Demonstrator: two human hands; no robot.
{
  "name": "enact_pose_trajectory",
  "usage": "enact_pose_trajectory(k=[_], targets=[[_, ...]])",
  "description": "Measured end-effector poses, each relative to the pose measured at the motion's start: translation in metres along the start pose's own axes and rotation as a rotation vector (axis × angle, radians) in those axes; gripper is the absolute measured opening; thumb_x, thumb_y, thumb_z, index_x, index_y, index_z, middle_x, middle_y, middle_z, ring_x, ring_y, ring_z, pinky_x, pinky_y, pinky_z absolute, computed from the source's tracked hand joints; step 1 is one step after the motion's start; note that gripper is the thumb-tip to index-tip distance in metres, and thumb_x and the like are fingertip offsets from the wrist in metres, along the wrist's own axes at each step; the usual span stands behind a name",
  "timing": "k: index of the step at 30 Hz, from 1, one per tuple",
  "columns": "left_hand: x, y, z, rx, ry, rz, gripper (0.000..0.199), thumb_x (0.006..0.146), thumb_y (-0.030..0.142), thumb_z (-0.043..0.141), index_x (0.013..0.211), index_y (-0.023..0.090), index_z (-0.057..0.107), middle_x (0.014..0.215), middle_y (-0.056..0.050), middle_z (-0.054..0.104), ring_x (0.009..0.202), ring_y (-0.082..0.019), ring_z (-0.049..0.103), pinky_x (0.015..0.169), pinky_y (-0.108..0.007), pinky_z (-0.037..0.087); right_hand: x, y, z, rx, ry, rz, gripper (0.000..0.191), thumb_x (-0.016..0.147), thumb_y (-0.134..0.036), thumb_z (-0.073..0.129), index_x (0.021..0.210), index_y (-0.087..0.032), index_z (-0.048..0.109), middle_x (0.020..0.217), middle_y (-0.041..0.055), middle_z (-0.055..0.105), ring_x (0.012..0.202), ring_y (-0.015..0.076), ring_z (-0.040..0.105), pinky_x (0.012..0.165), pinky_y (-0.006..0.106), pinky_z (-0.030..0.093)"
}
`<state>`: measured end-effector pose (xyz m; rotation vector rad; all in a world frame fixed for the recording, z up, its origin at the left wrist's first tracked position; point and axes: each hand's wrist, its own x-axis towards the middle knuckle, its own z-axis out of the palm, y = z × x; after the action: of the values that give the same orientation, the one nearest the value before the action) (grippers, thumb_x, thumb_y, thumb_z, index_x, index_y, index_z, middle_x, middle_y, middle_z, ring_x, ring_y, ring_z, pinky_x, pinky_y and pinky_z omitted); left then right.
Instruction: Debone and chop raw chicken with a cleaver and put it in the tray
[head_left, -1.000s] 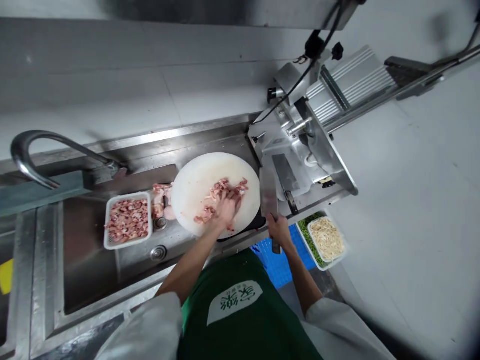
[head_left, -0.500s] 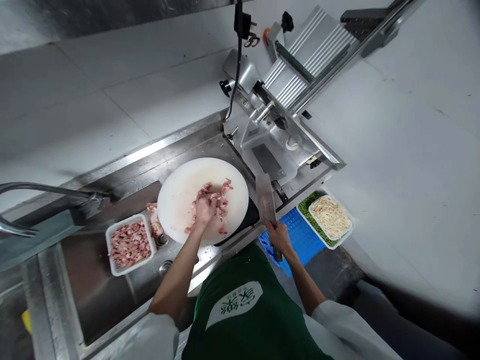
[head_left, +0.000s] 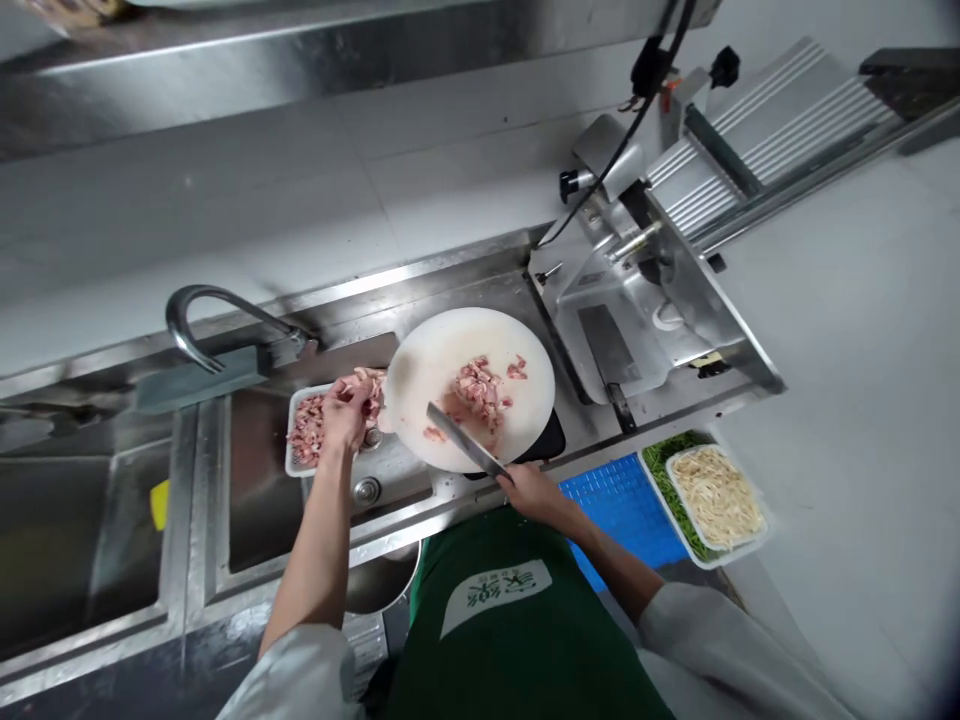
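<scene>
My left hand [head_left: 343, 418] is closed at the right rim of a white plastic basket [head_left: 295, 465] in the sink, with chopped meat [head_left: 306, 432] inside. Its fingers are on raw meat [head_left: 367, 385] beside the board; how much they grip is partly hidden. My right hand [head_left: 531, 492] is wrapped round the handle of a cleaver [head_left: 466, 440]. The blade slants over the near part of a round white cutting board [head_left: 420, 355], seen nearly edge-on. A pile of chopped raw meat [head_left: 481, 390] lies on the board, with a few scraps apart from it.
A metal slicing machine [head_left: 645, 270] stands on the right, a second cleaver [head_left: 609, 345] lying on its base. Below it are a blue crate [head_left: 622, 505] and a white tray [head_left: 742, 557] of green vegetables and pale shreds. A faucet [head_left: 217, 295] arches over the sink at left.
My left hand has left the meat on the board and moved left to the basket. The cleaver has swung from the board's right side to over it. The view has shifted left.
</scene>
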<state>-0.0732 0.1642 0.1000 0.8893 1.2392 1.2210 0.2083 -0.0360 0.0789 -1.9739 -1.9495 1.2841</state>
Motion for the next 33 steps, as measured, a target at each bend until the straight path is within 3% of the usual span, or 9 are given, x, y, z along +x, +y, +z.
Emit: enact_pose_trajectory(k=[4,8,11,15,20,23,26,30,33], targets=[[-0.004,-0.006,-0.001,0.053,-0.188,-0.059,0.039,0.066,0.038,0.087,0.087,0.019,0.060,0.065,0.004,0.060,0.043,-0.007,0.050,0.038,-0.018,0.038,0.028,-0.012,0.021,-0.061,-0.086,0.008,0.027,0.100,-0.026,0.050,0.103,-0.013,0.073,0.106,0.0152,0.075,0.102,0.0251,0.069,0.086,0.027,0.045],[-0.022,-0.054,0.020,0.210,-0.370,-0.158,0.038,0.059,0.036,0.089,0.082,0.018,0.064,0.073,-0.001,0.065,0.049,-0.012,0.058,0.041,-0.022,0.046,0.041,0.001,0.010,-0.106,0.006,0.157,0.029,0.102,-0.027,0.047,0.110,-0.011,0.070,0.107,0.0159,0.075,0.104,0.0256,0.069,0.086,0.028,0.044],[-0.041,-0.099,0.024,0.321,-0.224,-0.179,0.032,0.057,0.033,0.086,0.071,0.017,0.062,0.062,0.001,0.061,0.045,-0.010,0.053,0.038,-0.021,0.041,0.033,0.013,-0.001,-0.138,0.058,0.168,0.029,0.102,-0.025,0.045,0.119,-0.013,0.065,0.102,0.0124,0.075,0.100,0.0256,0.070,0.084,0.028,0.044],[-0.061,-0.132,0.003,0.314,-0.041,-0.140,0.021,0.060,0.030,0.077,0.069,0.017,0.063,0.060,0.001,0.061,0.044,-0.010,0.052,0.040,-0.021,0.041,0.011,0.022,0.002,-0.079,0.052,0.037,0.042,0.101,-0.025,0.045,0.142,-0.016,0.048,0.106,0.0092,0.075,0.098,0.0258,0.070,0.079,0.028,0.044],[-0.074,-0.138,-0.019,0.226,0.058,-0.109,0.018,0.062,0.030,0.074,0.067,0.017,0.064,0.058,0.001,0.062,0.046,-0.012,0.055,0.045,-0.023,0.045,0.008,0.000,-0.015,-0.249,0.078,0.154,0.032,0.105,-0.032,0.037,0.112,-0.014,0.062,0.083,0.0109,0.074,0.077,0.0252,0.070,0.066,0.028,0.040],[-0.080,-0.139,-0.021,0.188,0.091,-0.083,0.018,0.064,0.031,0.075,0.068,0.017,0.064,0.061,0.000,0.064,0.052,-0.013,0.059,0.052,-0.025,0.050,0.025,-0.034,-0.036,-0.272,0.229,0.048,0.037,0.107,-0.036,0.031,0.117,-0.015,0.060,0.088,0.0104,0.074,0.081,0.0241,0.070,0.070,0.027,0.042],[-0.088,-0.140,-0.020,0.184,0.097,-0.079,0.017,0.067,0.030,0.075,0.069,0.017,0.064,0.062,-0.001,0.064,0.056,-0.015,0.061,0.056,-0.027,0.051,0.048,-0.058,-0.034,-0.268,0.341,-0.029,0.043,0.108,-0.037,0.027,0.126,-0.013,0.057,0.101,0.0146,0.073,0.091,0.0253,0.070,0.078,0.028,0.046],[-0.097,-0.143,-0.016,0.160,0.108,-0.092,0.018,0.067,0.031,0.075,0.070,0.016,0.065,0.064,-0.001,0.065,0.057,-0.014,0.060,0.058,-0.028,0.050,0.077,-0.058,-0.009,-0.317,0.157,0.032,0.038,0.106,-0.030,0.036,0.130,-0.011,0.057,0.111,0.0180,0.071,0.096,0.0255,0.070,0.084,0.030,0.049],[-0.102,-0.147,-0.014,0.141,0.107,-0.105,0.019,0.066,0.031,0.075,0.070,0.016,0.064,0.063,-0.001,0.064,0.057,-0.014,0.059,0.058,-0.027,0.049,0.087,-0.054,-0.011,-0.345,0.060,0.039,0.032,0.104,-0.028,0.040,0.122,-0.012,0.062,0.114,0.0176,0.071,0.102,0.0244,0.069,0.087,0.028,0.048]])
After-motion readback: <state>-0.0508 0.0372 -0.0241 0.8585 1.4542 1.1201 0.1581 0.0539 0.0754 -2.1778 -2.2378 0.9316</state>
